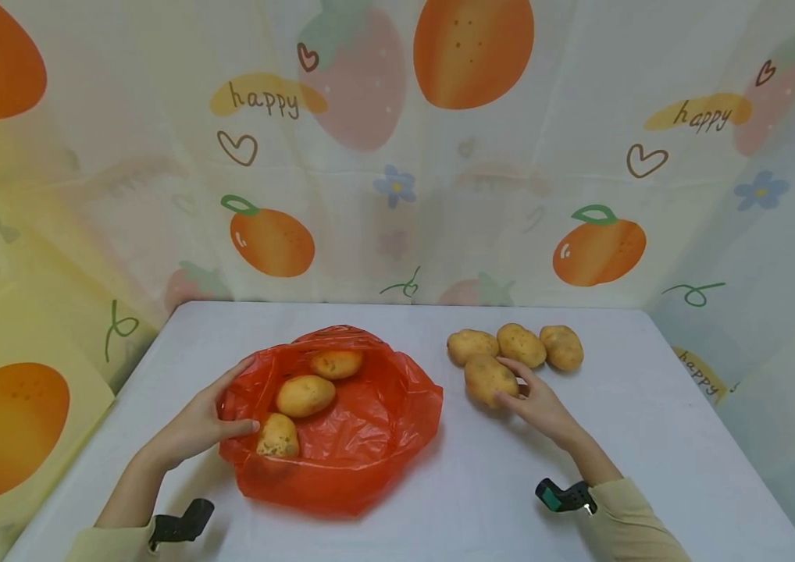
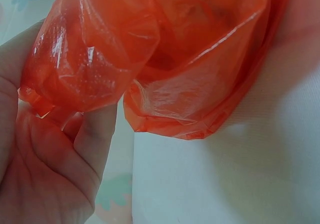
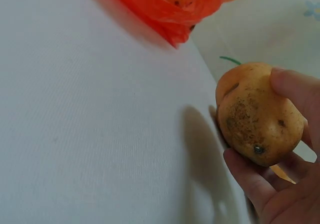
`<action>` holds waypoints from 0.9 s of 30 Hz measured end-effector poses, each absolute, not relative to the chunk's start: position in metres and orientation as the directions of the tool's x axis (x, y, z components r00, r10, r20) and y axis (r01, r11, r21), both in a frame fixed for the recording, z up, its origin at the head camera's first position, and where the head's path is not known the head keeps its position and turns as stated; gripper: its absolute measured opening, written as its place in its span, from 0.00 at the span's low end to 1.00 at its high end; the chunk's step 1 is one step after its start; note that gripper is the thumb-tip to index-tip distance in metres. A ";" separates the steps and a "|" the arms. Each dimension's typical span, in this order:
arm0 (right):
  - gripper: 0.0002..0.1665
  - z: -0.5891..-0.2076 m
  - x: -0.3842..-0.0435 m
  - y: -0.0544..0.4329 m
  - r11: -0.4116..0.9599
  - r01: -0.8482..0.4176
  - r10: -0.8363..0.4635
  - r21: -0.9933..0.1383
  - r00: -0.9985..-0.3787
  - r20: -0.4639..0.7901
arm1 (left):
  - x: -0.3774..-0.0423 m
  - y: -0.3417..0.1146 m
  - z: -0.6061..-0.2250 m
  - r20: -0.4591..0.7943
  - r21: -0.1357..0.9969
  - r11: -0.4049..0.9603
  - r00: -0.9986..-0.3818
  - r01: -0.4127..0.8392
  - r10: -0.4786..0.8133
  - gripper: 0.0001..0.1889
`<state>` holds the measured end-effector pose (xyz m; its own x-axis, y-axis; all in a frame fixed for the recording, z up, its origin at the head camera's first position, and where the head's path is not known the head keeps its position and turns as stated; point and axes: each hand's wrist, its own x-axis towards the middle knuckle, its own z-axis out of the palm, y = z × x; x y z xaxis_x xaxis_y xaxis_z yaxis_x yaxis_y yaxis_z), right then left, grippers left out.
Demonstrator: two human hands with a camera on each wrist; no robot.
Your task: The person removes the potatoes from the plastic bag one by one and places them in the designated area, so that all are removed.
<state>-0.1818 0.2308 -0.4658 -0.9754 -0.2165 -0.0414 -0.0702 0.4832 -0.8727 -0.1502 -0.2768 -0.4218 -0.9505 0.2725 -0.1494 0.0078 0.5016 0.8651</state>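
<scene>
A red plastic bag [image 1: 369, 484] sits with its mouth spread wide, and three potatoes [image 1: 306, 396] lie inside along its left and back. My left hand [image 1: 194, 421] grips the bag's left rim, thumb over the edge beside the nearest potato and fingers behind the plastic. In the left wrist view the red film hangs between the thumb and fingers. My right hand [image 1: 541, 406] holds a potato [image 1: 490, 380] between thumb and fingers, right of the bag. The right wrist view shows this potato [image 3: 257, 114] with a rough brown patch, its shadow on the white table below.
Three more potatoes [image 1: 522, 345] stand in a row at the back right of the white table [image 1: 482, 499], just behind the held one. A fruit-printed curtain [image 1: 397, 234] hangs behind the table and along both sides. A small black camera sits on each wrist.
</scene>
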 end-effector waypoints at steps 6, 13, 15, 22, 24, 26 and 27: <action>0.39 -0.466 -0.180 0.238 0.487 -0.054 -0.196 -0.872 -0.979 -0.049 | -0.150 -0.277 -0.422 -0.146 0.865 0.501 -0.950 0.012 0.276 0.49; 0.39 -0.467 -0.177 0.246 0.491 -0.037 -0.171 -0.870 -0.984 -0.055 | -0.151 -0.276 -0.422 -0.154 0.865 0.501 -0.950 0.003 0.271 0.49; 0.39 -0.468 -0.177 0.248 0.495 -0.029 -0.165 -0.868 -0.984 -0.061 | -0.151 -0.276 -0.422 -0.157 0.864 0.503 -0.950 0.000 0.269 0.49; 0.39 -0.469 -0.177 0.249 0.506 0.007 -0.142 -0.863 -0.986 -0.091 | -0.150 -0.275 -0.421 -0.164 0.862 0.507 -0.950 -0.008 0.264 0.49; 0.40 -0.470 -0.177 0.250 0.510 0.015 -0.138 -0.860 -0.985 -0.099 | -0.150 -0.276 -0.421 -0.162 0.861 0.508 -0.949 -0.003 0.269 0.49; 0.40 -0.471 -0.178 0.250 0.516 0.021 -0.133 -0.856 -0.986 -0.104 | -0.150 -0.276 -0.420 -0.161 0.860 0.510 -0.949 0.000 0.271 0.49; 0.40 -0.471 -0.179 0.250 0.519 0.024 -0.131 -0.855 -0.986 -0.107 | -0.149 -0.276 -0.419 -0.158 0.859 0.511 -0.948 0.005 0.275 0.49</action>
<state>-0.1786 0.2496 -0.4715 -0.9856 -0.1312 -0.1072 0.0239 0.5185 -0.8547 -0.1494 -0.2763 -0.4193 -0.9483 0.2751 -0.1582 0.0050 0.5115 0.8593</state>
